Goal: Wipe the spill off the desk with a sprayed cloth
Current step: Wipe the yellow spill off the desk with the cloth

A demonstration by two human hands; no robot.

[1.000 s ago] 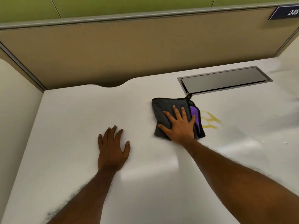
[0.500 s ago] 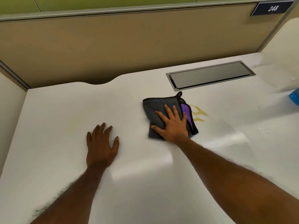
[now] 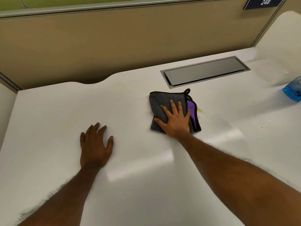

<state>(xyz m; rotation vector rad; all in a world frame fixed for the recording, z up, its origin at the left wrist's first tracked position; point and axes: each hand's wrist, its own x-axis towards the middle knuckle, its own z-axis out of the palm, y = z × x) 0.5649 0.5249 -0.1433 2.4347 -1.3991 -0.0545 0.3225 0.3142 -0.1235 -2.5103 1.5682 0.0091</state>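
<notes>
A folded grey cloth (image 3: 158, 101) with a purple inner face and black trim lies on the white desk (image 3: 48, 111). My right hand (image 3: 175, 119) presses flat on the cloth, fingers spread. A small yellow spill (image 3: 200, 110) shows just past the cloth's right edge; most of it is covered by the cloth. My left hand (image 3: 96, 144) rests flat on the bare desk, left of the cloth, holding nothing.
A blue spray bottle (image 3: 293, 90) lies at the right edge of view. A grey metal cable hatch (image 3: 205, 71) is set into the desk behind the cloth. Tan partition panels (image 3: 114, 43) wall off the back. Small white specks (image 3: 262, 126) dot the desk at right.
My right hand has slid the cloth to the right over the yellow spill, so less of it shows. The view has shifted right, bringing the blue bottle into sight.
</notes>
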